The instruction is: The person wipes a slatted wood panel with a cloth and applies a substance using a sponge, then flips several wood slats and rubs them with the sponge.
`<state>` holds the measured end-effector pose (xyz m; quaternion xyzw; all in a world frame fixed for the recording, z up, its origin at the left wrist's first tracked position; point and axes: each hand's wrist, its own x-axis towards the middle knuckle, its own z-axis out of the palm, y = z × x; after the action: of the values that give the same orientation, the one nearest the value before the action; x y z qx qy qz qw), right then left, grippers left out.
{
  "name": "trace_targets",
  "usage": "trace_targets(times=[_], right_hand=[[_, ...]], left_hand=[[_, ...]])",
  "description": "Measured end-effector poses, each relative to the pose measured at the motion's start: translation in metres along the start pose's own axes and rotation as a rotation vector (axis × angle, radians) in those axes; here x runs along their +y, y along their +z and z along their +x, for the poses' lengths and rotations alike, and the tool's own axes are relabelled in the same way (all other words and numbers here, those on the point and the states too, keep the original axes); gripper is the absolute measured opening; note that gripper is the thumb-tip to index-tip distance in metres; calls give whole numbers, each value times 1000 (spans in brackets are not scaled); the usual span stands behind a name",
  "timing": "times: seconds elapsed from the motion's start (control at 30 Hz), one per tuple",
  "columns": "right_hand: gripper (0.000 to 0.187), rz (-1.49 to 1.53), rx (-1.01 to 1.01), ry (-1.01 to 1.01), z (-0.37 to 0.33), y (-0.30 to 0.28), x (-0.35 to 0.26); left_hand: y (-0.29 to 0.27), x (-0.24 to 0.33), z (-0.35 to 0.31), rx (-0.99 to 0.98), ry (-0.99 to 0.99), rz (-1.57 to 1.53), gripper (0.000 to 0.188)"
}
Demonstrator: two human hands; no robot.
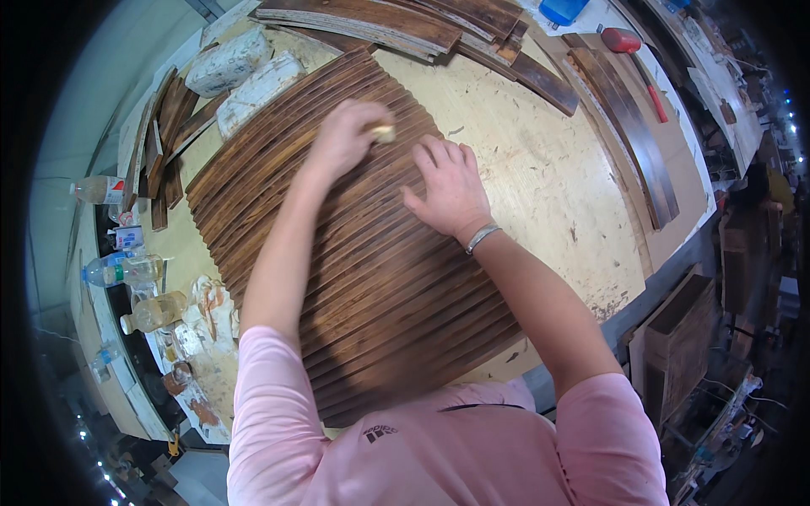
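A ribbed dark-brown wooden panel (371, 278) lies on the pale work table, its long slats running across it. My left hand (344, 139), slightly smeared by motion, is closed round a small pale-yellow pad (384, 133) near the panel's far part. Whether the pad is sponge or folded cloth I cannot tell. My right hand (449, 187), with a bracelet at the wrist, rests on the panel's right edge, fingers spread and holding nothing.
Dark planks (363, 25) are stacked at the far side. A red-handled mallet (623, 40) and a long brown board (624, 126) lie at the right. White wrapped blocks (228, 63), bottles (156, 312) and a stained rag (213, 308) line the left side.
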<state>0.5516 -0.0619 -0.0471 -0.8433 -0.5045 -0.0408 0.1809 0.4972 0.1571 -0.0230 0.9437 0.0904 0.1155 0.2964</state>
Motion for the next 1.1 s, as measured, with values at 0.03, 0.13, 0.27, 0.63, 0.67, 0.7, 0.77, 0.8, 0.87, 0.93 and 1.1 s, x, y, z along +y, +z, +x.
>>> trace_targets(times=[0.03, 0.13, 0.27, 0.63, 0.67, 0.7, 0.77, 0.8, 0.87, 0.93, 1.1], right_hand=[[61, 10, -5, 3, 0, 0, -1], [61, 15, -11, 15, -1, 0, 3], [59, -12, -12, 25, 0, -1, -2], [53, 48, 0, 49, -2, 2, -2], [53, 53, 8, 39, 0, 1, -3], [53, 54, 6, 40, 1, 1, -4], [53, 54, -1, 43, 1, 3, -5], [53, 54, -1, 39, 1, 3, -6], [53, 54, -2, 35, 2, 1, -6], [54, 48, -10, 44, 2, 2, -5], [54, 44, 0, 49, 1, 5, -2]], left_hand=[[-9, -15, -18, 9, -57, 12, 27], [-38, -10, -40, 31, -123, 267, 30], [-19, 30, -25, 265, 51, 181, 26], [-6, 15, -58, 374, 12, 333, 25], [-3, 21, -58, 418, 50, 325, 25], [0, 27, -55, 464, 92, 311, 25], [5, 36, -59, 348, 85, 266, 28], [5, 32, -64, 330, 57, 277, 29], [-1, 19, -81, 313, -27, 284, 31], [-15, -1, -109, 327, -75, 303, 31], [-66, -31, -200, 350, -256, 385, 29]])
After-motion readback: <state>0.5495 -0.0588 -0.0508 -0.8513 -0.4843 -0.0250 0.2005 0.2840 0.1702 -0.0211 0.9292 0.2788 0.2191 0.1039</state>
